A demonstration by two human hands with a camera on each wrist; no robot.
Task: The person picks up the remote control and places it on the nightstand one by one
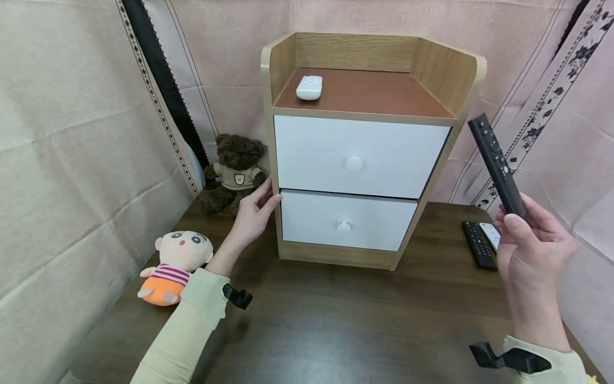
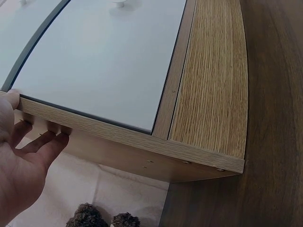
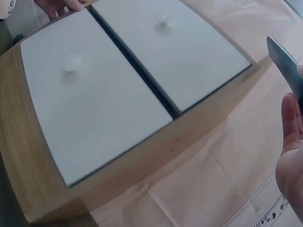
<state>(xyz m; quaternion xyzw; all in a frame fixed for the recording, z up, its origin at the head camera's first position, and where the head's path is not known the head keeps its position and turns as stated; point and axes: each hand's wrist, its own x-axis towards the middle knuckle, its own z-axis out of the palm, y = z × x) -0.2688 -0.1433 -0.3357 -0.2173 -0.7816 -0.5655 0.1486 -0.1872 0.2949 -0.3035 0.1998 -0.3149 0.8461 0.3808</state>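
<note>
A small wooden cabinet [image 1: 336, 256] stands on the table, with an upper white drawer [image 1: 312, 149] and a lower white drawer [image 1: 307, 218], each with a round knob. My left hand [image 1: 254, 213] rests against the cabinet's left side; in the left wrist view the thumb touches the front edge and the fingertips [image 2: 59, 141] touch the side panel. To the right of the cabinet, my right hand [image 1: 537, 248] holds a black remote control [image 1: 499, 165] up in the air, its buttons facing up and its far end tilted left.
A white remote [image 1: 309, 87] lies on the cabinet's brown top. A black remote [image 1: 478, 245] and a white one [image 1: 490, 234] lie on the table at right. A brown teddy bear [image 1: 237, 154] and a plush doll [image 1: 179, 256] sit at left. Curtains surround the table [image 1: 336, 320].
</note>
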